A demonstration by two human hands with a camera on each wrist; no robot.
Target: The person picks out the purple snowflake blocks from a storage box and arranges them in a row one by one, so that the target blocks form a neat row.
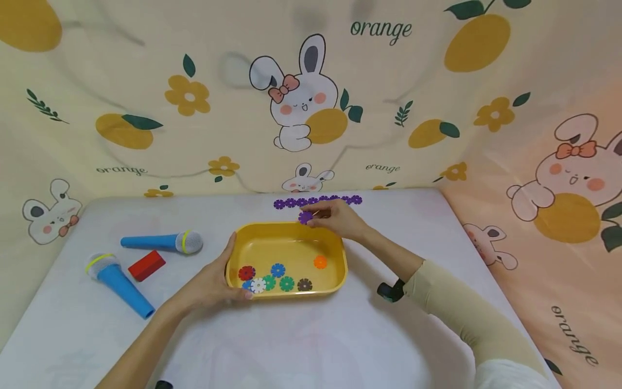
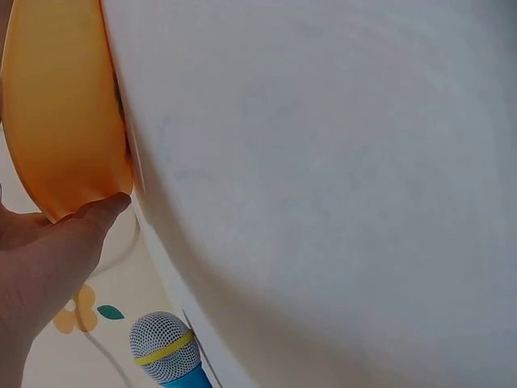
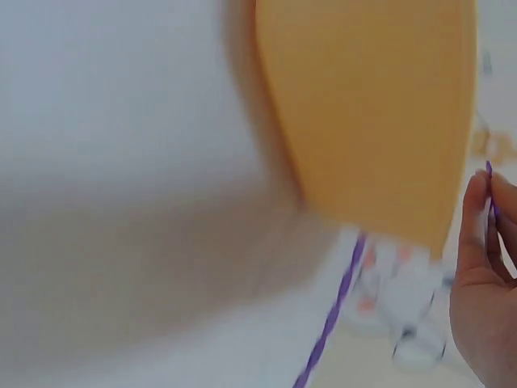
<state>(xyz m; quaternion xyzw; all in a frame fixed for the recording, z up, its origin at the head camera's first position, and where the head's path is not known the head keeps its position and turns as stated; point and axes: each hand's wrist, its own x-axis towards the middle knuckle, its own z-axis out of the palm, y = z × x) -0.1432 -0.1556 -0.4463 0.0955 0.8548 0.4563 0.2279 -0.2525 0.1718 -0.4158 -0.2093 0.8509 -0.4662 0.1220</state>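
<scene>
A yellow plastic tray (image 1: 291, 294) sits on the white table with several notched flower-shaped discs inside. My left hand (image 1: 211, 281) grips its left end, fingers along the wall and thumb at the near rim; the left wrist view shows that hand (image 2: 56, 259) against the tray's side. Over the far rim, my right hand (image 1: 340, 217) pinches a purple disc (image 1: 305, 218) between thumb and fingers. In the tray lie a red disc (image 1: 247, 273), a white disc (image 1: 258, 285), an orange disc (image 1: 320, 262), a brown disc (image 1: 304, 284), and blue and green ones.
Behind the tray, a row of purple discs (image 1: 290, 202) runs along the table's back edge, partly hidden by my right hand. At left lie two blue toy microphones (image 1: 150, 241) and a red block (image 1: 147, 266). A printed cloth (image 1: 233, 124) hangs behind.
</scene>
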